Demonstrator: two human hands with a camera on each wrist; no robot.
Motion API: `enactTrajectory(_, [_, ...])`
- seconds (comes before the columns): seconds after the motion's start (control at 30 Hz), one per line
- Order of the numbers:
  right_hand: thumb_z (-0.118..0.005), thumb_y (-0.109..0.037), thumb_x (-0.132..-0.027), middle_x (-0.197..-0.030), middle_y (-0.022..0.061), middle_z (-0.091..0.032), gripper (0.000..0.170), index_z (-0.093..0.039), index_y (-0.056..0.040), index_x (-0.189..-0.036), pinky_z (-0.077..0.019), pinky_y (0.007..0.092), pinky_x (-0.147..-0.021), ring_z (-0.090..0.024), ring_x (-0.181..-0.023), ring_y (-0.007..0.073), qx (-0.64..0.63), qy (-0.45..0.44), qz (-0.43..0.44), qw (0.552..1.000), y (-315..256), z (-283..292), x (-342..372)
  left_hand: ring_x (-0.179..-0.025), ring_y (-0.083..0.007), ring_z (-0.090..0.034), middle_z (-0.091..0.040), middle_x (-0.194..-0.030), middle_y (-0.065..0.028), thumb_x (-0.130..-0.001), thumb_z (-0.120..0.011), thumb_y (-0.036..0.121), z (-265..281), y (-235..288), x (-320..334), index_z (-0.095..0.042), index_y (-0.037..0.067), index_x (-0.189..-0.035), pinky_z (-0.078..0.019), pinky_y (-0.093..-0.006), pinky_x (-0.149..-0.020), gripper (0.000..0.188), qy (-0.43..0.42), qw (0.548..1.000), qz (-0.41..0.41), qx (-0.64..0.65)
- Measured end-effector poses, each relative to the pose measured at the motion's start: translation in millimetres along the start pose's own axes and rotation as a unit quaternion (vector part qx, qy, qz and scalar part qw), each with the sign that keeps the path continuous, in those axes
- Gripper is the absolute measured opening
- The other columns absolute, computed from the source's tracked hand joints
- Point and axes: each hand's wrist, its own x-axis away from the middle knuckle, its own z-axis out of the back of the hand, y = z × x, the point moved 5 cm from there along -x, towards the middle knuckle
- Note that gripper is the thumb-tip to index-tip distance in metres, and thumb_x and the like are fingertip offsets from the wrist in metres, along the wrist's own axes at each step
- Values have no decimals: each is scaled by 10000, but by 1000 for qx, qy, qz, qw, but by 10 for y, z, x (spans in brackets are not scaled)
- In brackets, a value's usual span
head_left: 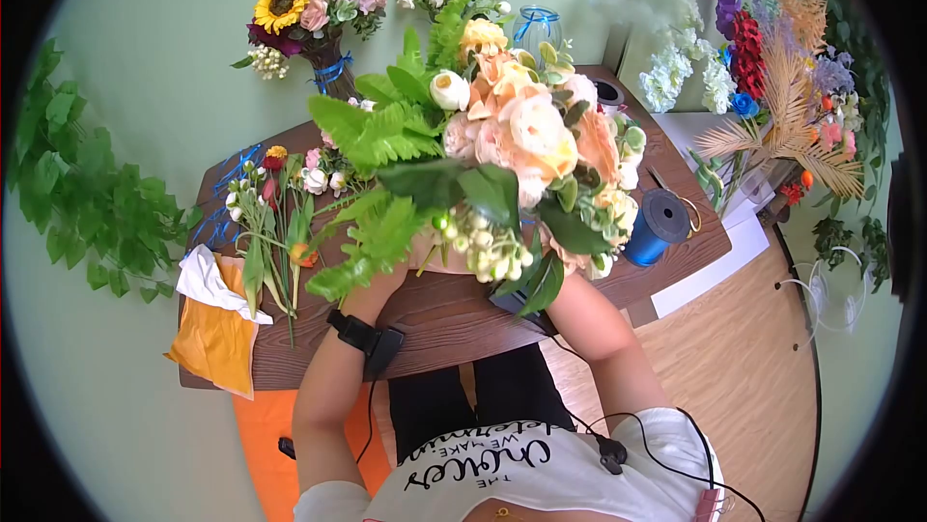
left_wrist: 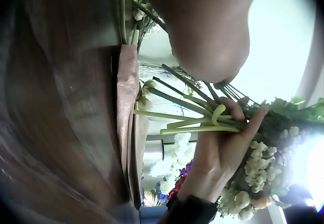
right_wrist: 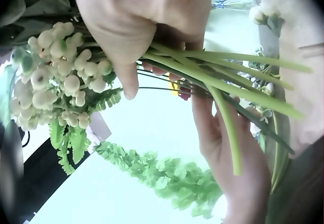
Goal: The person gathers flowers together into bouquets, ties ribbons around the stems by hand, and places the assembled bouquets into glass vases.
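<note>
Pale green wall (head_left: pixel 174 20), hung with one leafy vine (head_left: pixel 87 203); before it, one dark wooden counter (head_left: pixel 444 319). Bouquet (head_left: pixel 526 136): peach and cream blooms, fern, white berries; held above the counter, well apart from the loose flowers (head_left: pixel 280 232). Right hand (left_wrist: pixel 217 150): fingers curled round the stems (right_wrist: pixel 223 86), thumb laid along them, cut ends protruding past the grip. Left hand (right_wrist: pixel 245 158): brought up to the stems, fingers extended behind them; whether pinching or merely touching, I cannot tell. From the head, the blooms conceal the right hand and most of the left. Left-wrist view: near hand shadowed, cropped by the top edge; berries beside glare, partly washed out.
</note>
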Motion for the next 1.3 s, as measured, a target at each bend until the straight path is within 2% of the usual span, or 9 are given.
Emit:
enactTrajectory(0.27, [-470,-291,-961,-1171,95,-545,411,-466,-31,-1280,-450,332,-890,-537,-1028,185,51,38,-8,998,34,68,-64,-983,-346,-544,-590,-1072,-183,-895,-488,3,262,565,-274,-578,-9,-1152,-428,-399,-879,273,38,990,-21,134])
enactTrajectory(0.43, [-585,-235,-931,-910,11,-600,290,-556,-64,-1164,-449,208,-651,-524,-765,69,380,257,-34,888,25,186,-31,-895,-324,-578,-603,-1003,-192,-908,-472,8,280,640,-289,-585,-1,-1150,-453,-369,-815,268,31,978,-27,205])
enactTrajectory(0.57, [-611,-242,-918,-986,35,-644,274,-596,-79,-1137,-457,207,-638,-506,-722,71,312,227,-30,922,39,188,-118,-715,-210,-577,-611,-863,-148,-937,-468,51,236,551,-261,-574,-19,-1156,-455,-302,-670,253,-27,969,52,240])
enactTrajectory(0.7, [-624,-243,-909,-999,32,-644,303,-586,-57,-1145,-462,223,-657,-525,-812,78,335,282,-71,896,-10,-428,-205,-644,-108,-543,-606,-794,-100,-955,-465,81,232,527,-238,-579,-12,-1153,-433,-273,-590,247,-85,953,95,275])
enactTrajectory(0.97, [-633,-217,-901,-964,57,-652,248,-619,-34,-1067,-476,247,-663,-573,-780,112,414,195,-48,888,-117,-229,-208,-742,-147,-607,-642,-852,-108,-912,-553,125,102,600,-209,-532,0,-1221,-478,-292,-678,333,-71,917,81,383])
enactTrajectory(1.07, [-657,-194,-880,-925,46,-658,224,-632,-25,-1025,-488,254,-661,-606,-823,121,370,262,-15,891,-124,-164,-167,-890,-223,-624,-622,-1019,-164,-828,-689,193,138,668,-196,-442,-6,-1275,-486,-323,-771,547,-97,937,60,331])
enactTrajectory(1.17, [-655,-174,-878,-872,34,-664,180,-642,-32,-988,-481,243,-688,-607,-806,108,485,256,15,836,-177,-344,-268,-979,-305,-597,-585,-1093,-216,-793,-717,188,179,793,-213,-412,-30,-1258,-469,-371,-831,598,-86,958,21,272])
enactTrajectory(1.27, [-592,-163,-921,-838,41,-644,160,-618,-22,-992,-471,247,-664,-597,-772,109,527,230,8,818,-164,-359,-302,-897,-214,-623,-614,-999,-168,-796,-715,163,128,747,-189,-439,-14,-1239,-489,-325,-767,552,-103,949,53,293])
enactTrajectory(1.3, [-565,-157,-939,-827,43,-633,159,-605,-15,-999,-468,251,-650,-593,-762,111,546,228,-8,806,-163,-392,-316,-879,-246,-619,-609,-982,-180,-810,-698,175,104,731,-171,-436,-22,-1229,-486,-343,-753,532,-107,949,54,290])
